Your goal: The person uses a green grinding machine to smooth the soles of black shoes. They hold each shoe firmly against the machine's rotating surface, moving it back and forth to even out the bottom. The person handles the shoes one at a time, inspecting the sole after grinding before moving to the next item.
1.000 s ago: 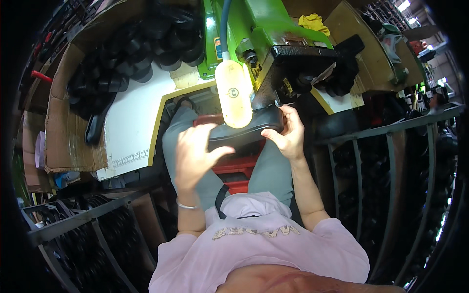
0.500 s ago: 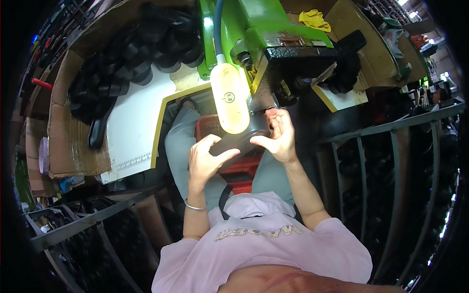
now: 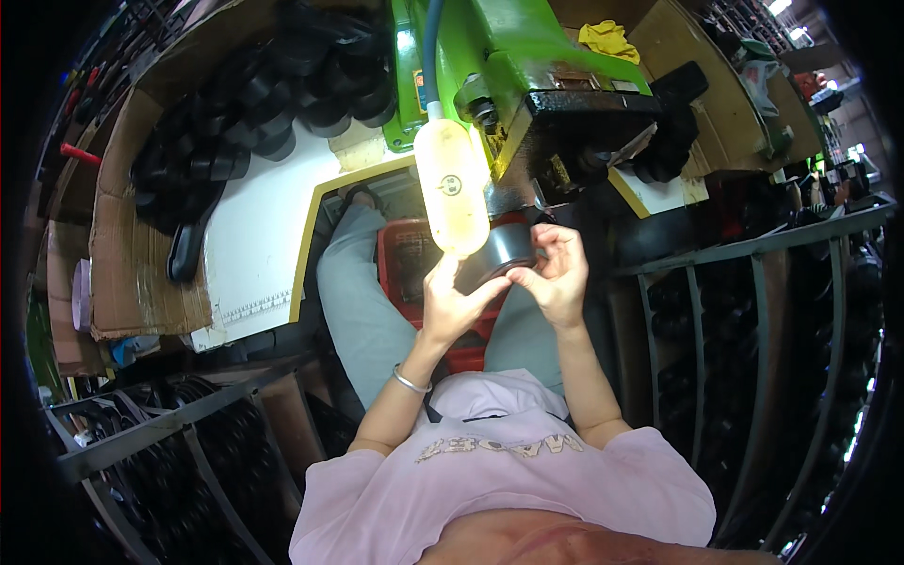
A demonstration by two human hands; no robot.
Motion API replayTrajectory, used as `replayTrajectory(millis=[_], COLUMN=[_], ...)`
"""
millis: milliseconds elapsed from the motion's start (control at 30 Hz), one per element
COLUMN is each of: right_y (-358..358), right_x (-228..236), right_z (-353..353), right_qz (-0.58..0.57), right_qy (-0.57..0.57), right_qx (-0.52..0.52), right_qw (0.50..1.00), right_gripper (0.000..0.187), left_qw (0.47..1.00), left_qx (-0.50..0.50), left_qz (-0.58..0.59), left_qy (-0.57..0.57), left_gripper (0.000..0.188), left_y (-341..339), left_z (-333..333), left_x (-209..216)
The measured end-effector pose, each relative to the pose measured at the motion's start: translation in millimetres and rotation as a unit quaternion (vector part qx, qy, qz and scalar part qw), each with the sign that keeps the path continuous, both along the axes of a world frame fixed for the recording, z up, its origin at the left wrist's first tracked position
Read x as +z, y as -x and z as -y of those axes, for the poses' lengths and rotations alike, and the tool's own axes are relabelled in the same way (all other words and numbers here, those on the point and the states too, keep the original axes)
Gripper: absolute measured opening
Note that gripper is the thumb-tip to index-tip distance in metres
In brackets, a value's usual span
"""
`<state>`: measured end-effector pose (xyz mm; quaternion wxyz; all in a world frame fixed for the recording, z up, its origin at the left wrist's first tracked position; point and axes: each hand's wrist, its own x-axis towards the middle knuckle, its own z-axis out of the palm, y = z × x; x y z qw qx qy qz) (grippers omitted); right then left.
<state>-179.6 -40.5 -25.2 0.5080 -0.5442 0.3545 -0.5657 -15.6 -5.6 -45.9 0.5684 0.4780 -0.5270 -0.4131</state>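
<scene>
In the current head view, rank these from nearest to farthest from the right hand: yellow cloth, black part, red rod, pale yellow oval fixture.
From the right hand:
1. Black part: in its fingers.
2. Pale yellow oval fixture: just up and to the left.
3. Yellow cloth: beyond the green machine's front, near the top.
4. Red rod: far left.

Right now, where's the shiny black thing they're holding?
In the head view, the shiny black thing is just right of centre, held between the left hand and the right hand, beside the lower end of the oval yellow housing.
</scene>
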Motion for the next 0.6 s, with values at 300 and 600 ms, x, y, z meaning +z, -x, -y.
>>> replayTrajectory(millis=[300,600], right_y=[42.1,86.5], right_x=[57.2,60.2], right_z=[20.5,156.4], right_qz=[-0.272,-0.419], right_qy=[0.013,0.326], right_qx=[0.123,-0.193], right_qw=[0.954,0.825], right_gripper=[0.063,0.040], left_qw=[0.976,0.948], left_qx=[0.024,0.234], left_qz=[-0.210,0.182], left_qy=[0.048,0.118], left_gripper=[0.044,0.039], left_y=[35.1,-117.7], left_z=[-5.0,99.6], left_x=[-14.3,-1.1])
